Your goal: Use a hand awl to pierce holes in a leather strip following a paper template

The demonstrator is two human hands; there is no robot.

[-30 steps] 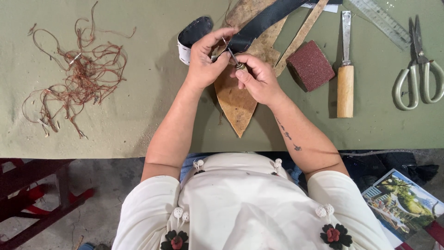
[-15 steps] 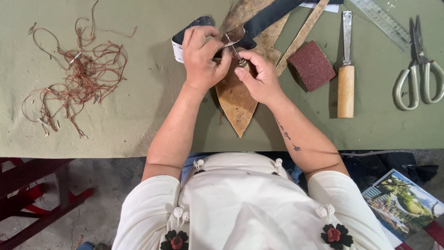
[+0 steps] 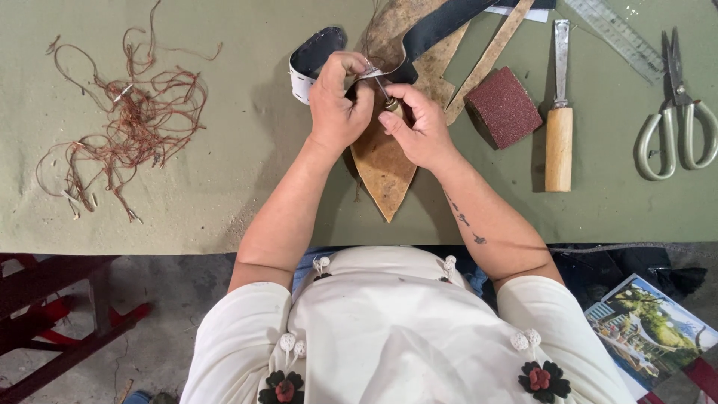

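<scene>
My left hand (image 3: 336, 105) grips a dark leather strap (image 3: 437, 26) with a white stitched underside; the strap curls round to the left of my fingers and runs off toward the top right. My right hand (image 3: 422, 123) pinches a small metal tool (image 3: 385, 97) with a brass-coloured end against the strap, just where my left thumb holds it. Both hands hover over a pointed brown leather piece (image 3: 385, 172) lying on the olive cloth-covered table (image 3: 224, 194).
A tangle of reddish-brown thread (image 3: 127, 112) lies at the left. To the right are a dark red sanding block (image 3: 502, 106), a wooden-handled knife (image 3: 559, 127), a thin wooden strip (image 3: 490, 56), a ruler (image 3: 613, 30) and scissors (image 3: 677, 120). A red chair frame (image 3: 45, 314) stands below left.
My left hand has rolled the strap's curled end further left and down, showing its white underside. My right hand shifted slightly left, bringing the tool to the strap.
</scene>
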